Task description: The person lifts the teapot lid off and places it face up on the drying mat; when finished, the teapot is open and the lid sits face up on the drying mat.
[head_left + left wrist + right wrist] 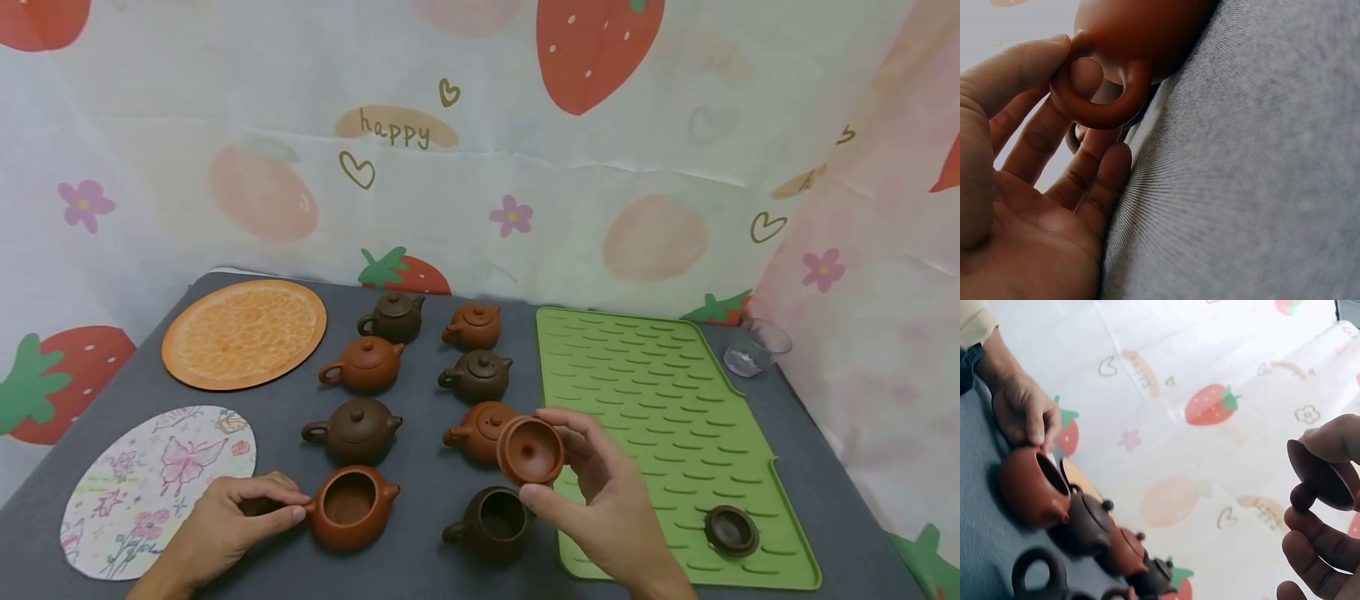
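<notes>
My left hand (232, 521) pinches the loop handle (1104, 117) of a lidless reddish-brown teapot (351, 539) between thumb and fingers. That pot is upright on the dark table, its round mouth facing up. In my right hand (607, 508) is a reddish-brown teapot lid (530, 450), held by its rim with the hollow underside toward the head camera. The right wrist view shows the lid's round knob (1302, 497) near the fingers. Below the lid, a dark brown teapot (487, 546) also stands without a lid. A dark lid (731, 531) lies on the green mat (622, 392).
Several lidded teapots, red-brown (367, 367) and dark (358, 433), stand in two columns behind. At left lie an orange round mat (243, 333) and a white butterfly-patterned mat (157, 492). A clear glass (753, 347) stands far right. Printed cloth (480, 192) hangs behind the table.
</notes>
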Action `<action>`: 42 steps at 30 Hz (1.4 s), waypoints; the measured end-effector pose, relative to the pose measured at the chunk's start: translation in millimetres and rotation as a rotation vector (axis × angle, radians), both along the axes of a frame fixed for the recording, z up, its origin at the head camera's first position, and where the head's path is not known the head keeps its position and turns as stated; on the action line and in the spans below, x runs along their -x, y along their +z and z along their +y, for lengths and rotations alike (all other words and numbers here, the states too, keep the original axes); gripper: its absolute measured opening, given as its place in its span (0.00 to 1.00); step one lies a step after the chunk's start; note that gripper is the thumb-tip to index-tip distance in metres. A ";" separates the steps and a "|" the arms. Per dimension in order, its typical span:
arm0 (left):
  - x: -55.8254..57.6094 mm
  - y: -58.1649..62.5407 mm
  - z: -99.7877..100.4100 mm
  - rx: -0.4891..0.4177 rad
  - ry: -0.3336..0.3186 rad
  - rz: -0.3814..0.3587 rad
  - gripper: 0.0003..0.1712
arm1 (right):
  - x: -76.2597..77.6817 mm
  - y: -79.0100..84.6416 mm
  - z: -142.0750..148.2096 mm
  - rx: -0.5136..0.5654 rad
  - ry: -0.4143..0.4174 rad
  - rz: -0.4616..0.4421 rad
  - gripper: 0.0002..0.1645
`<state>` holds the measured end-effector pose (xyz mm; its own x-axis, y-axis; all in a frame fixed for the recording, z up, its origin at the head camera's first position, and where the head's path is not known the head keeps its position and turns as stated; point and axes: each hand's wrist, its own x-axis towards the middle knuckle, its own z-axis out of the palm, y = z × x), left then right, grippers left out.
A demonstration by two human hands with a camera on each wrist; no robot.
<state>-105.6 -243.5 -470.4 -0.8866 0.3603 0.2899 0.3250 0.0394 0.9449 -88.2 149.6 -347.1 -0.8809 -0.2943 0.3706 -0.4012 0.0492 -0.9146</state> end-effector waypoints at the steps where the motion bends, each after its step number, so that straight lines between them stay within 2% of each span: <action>1: 0.1 0.0 0.5 -0.003 -0.002 0.004 0.12 | -0.8 -0.8 3.7 -0.006 -0.012 -0.005 0.34; 13: 1.7 1.4 3.9 -0.023 -0.006 -0.005 0.11 | -6.3 -20.2 39.5 -0.042 -0.163 0.005 0.35; 20: 2.5 2.3 5.1 0.003 0.011 -0.007 0.11 | -11.6 -31.4 57.5 -0.154 -0.284 0.000 0.36; 25: 2.9 2.1 5.9 -0.006 0.009 -0.011 0.10 | -14.3 -38.0 69.4 -0.213 -0.355 -0.046 0.35; 34: 1.1 0.2 3.0 -0.003 0.002 0.005 0.12 | -16.6 -53.5 86.0 -0.285 -0.413 -0.119 0.34; 42: -1.3 1.8 -0.1 0.016 0.013 -0.002 0.12 | -20.6 -71.0 95.9 -0.335 -0.449 -0.123 0.35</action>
<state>-104.3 -243.6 -468.5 -0.8921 0.3531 0.2819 0.3220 0.0591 0.9449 -67.6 245.5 -418.1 -0.9774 0.0345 0.2085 -0.1659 0.4856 -0.8583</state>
